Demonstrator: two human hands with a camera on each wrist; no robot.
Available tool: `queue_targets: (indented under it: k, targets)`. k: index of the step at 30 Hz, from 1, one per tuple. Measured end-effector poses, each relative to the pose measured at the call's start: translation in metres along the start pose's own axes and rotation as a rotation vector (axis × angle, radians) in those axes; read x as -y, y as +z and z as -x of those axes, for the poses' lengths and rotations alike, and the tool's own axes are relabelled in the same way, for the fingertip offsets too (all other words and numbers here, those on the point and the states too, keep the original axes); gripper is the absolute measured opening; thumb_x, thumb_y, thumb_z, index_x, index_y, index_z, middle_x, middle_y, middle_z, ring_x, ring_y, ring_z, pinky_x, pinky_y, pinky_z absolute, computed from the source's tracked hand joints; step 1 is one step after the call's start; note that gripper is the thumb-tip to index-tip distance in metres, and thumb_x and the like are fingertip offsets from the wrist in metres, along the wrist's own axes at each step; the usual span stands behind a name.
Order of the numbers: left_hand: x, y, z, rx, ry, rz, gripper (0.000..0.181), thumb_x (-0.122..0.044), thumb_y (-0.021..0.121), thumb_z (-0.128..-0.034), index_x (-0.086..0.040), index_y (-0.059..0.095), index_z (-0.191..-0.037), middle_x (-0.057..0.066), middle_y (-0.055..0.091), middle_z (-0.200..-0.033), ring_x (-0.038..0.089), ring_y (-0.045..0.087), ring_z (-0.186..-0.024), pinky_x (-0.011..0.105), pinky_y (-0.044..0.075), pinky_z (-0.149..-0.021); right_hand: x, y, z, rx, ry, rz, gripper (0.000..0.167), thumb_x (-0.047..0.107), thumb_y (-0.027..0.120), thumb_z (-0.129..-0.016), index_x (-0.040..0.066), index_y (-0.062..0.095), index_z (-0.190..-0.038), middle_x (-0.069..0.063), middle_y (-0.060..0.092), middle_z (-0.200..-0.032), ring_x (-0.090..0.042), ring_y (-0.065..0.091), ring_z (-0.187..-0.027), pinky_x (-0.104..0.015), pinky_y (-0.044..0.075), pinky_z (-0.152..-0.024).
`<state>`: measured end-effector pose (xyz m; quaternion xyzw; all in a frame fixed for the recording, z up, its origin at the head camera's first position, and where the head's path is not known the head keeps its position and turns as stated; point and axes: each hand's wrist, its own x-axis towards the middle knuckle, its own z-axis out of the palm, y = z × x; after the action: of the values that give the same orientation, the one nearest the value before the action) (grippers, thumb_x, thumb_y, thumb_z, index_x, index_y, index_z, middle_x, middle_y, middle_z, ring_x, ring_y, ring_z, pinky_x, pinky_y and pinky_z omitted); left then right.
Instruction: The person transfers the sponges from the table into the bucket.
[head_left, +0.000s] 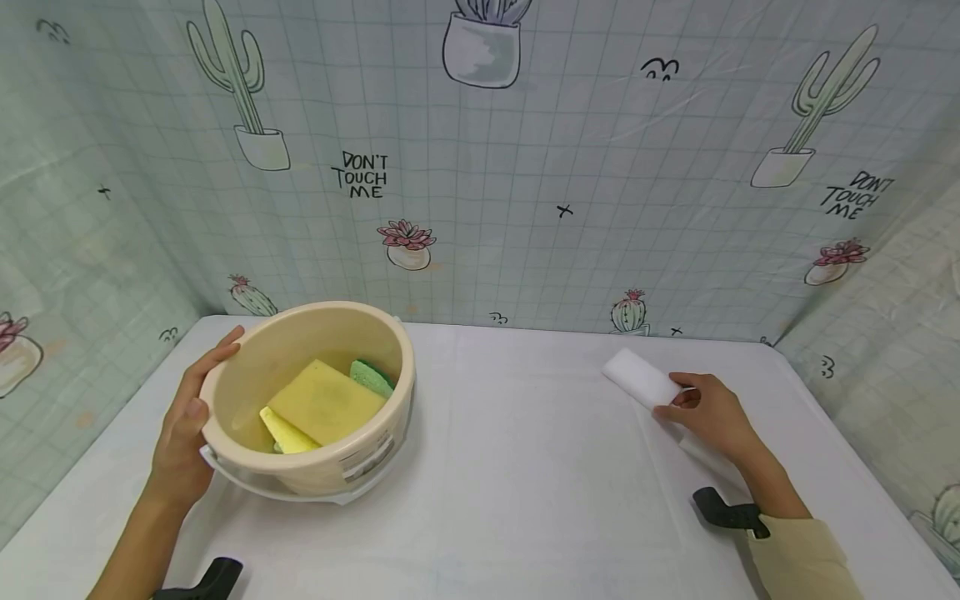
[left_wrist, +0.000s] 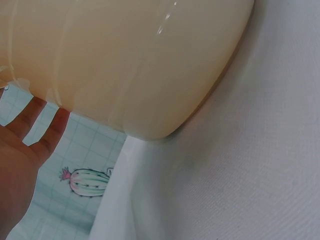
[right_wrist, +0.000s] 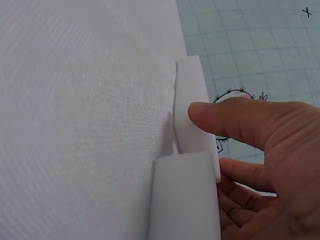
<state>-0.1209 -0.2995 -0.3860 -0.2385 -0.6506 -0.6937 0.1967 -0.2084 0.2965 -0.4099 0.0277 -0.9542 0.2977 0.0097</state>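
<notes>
Head view shows the left hand (head_left: 182, 429) resting extended fingers against a cream bucket (head_left: 307, 477) holding yellow sponges (head_left: 330, 404) and a green sponge (head_left: 371, 379). Toward the counter's (head_left: 510, 483) right side, the right hand (head_left: 712, 414) pinches a white block (head_left: 637, 377), another block (right_wrist: 185, 200) just beside it.

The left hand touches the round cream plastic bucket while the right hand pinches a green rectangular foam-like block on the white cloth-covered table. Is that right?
Not quite: the rectangular foam-like block is white, not green, as the head view shows. The left hand does touch the round cream plastic bucket, and the right hand pinches the block on the white cloth-covered table.
</notes>
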Motion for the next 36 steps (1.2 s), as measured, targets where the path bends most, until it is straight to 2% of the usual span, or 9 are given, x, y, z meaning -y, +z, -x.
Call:
queue_targets:
  k: [13,20,29,32,36]
  targets:
    - [0.004,-0.004,0.001,0.022,0.038,0.042,0.055,-0.025,0.038,-0.0984,0.003,0.03,-0.145,0.013,0.016,-0.156,0.025,0.016,-0.141,0.02,0.026,-0.107,0.01,-0.004,0.001,-0.042,-0.009,-0.038,0.075,0.041,0.071,-0.085,-0.008,0.044,-0.136,-0.02,0.055,-0.108,-0.031,0.055,-0.093,-0.036,0.048,-0.071]
    - [0.004,-0.003,0.001,0.023,0.031,0.036,0.055,-0.025,0.038,-0.0986,0.002,0.03,-0.145,0.013,0.016,-0.156,0.025,0.016,-0.141,0.019,0.026,-0.107,0.02,-0.005,0.005,-0.095,-0.057,-0.056,0.073,0.041,0.071,-0.085,-0.007,0.045,-0.134,-0.02,0.051,-0.11,-0.032,0.055,-0.094,-0.035,0.048,-0.07]
    - [0.002,-0.001,0.0,0.008,0.012,-0.001,0.056,-0.027,0.04,-0.0986,0.002,0.031,-0.145,0.013,0.015,-0.156,0.024,0.018,-0.141,0.019,0.028,-0.106,0.044,-0.008,0.007,-0.152,-0.15,-0.057,0.065,0.037,0.072,-0.085,-0.004,0.049,-0.13,-0.017,0.052,-0.109,-0.033,0.056,-0.094,-0.047,0.05,-0.077]
    - [0.002,-0.001,0.0,0.013,0.016,0.002,0.055,-0.027,0.039,-0.099,0.002,0.03,-0.145,0.013,0.015,-0.157,0.024,0.017,-0.141,0.019,0.028,-0.106,0.054,-0.011,0.007,-0.155,-0.174,-0.058,0.065,0.038,0.072,-0.085,-0.003,0.051,-0.129,-0.015,0.052,-0.108,-0.03,0.055,-0.093,-0.041,0.049,-0.075]
    - [0.003,-0.002,0.001,0.021,0.025,0.004,0.055,-0.026,0.038,-0.0993,0.002,0.03,-0.145,0.013,0.014,-0.156,0.024,0.017,-0.141,0.019,0.027,-0.107,0.065,-0.012,0.006,-0.162,-0.208,-0.072,0.063,0.038,0.073,-0.084,-0.002,0.053,-0.128,-0.012,0.053,-0.106,-0.025,0.055,-0.091,-0.026,0.047,-0.072]
